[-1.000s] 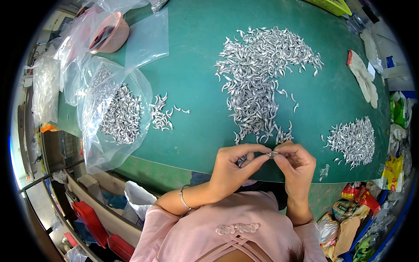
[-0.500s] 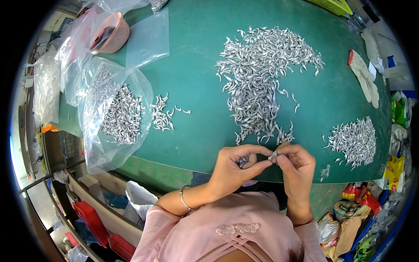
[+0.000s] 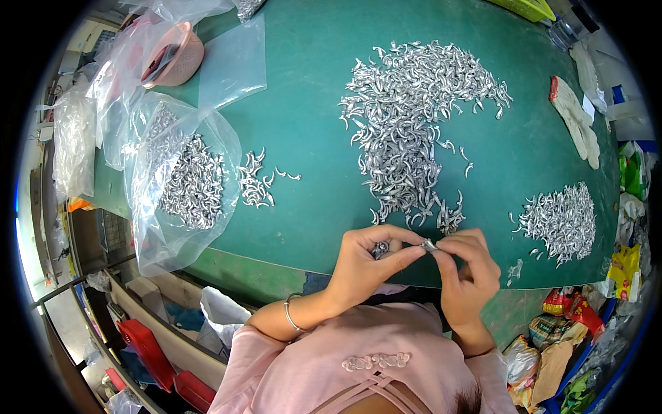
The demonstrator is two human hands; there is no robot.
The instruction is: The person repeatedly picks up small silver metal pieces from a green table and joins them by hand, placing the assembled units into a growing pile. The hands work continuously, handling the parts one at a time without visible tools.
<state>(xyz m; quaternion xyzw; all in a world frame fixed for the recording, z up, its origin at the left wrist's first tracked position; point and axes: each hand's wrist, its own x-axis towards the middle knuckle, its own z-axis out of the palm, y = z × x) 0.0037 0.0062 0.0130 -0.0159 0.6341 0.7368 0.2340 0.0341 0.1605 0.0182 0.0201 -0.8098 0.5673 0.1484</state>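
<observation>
A small curved silver metal piece (image 3: pixel 428 245) is pinched between the fingertips of both hands near the table's front edge. My left hand (image 3: pixel 369 261) grips its left end with thumb and forefinger, and more silver pieces (image 3: pixel 380 250) sit in its curled fingers. From the other side, my right hand (image 3: pixel 471 270) holds the same piece between thumb and forefinger. Just beyond the hands lies a large heap of similar curved pieces (image 3: pixel 403 162). A smaller pile (image 3: pixel 560 222) is at the right, and an open clear plastic bag (image 3: pixel 231 148) at the left contains many more.
Several loose pieces (image 3: pixel 254 181) lie beside the bag on the green table (image 3: pixel 303 103). A pink basket (image 3: pixel 185 61) and a flat clear plastic sheet (image 3: pixel 238 58) are at the far left. A white glove (image 3: pixel 576 124) lies at the right edge. Bags (image 3: pixel 552 331) crowd the lower right.
The metal piece has been turned slightly and shows more of its length between the fingertips. My right hand's fingers have shifted a little to the right.
</observation>
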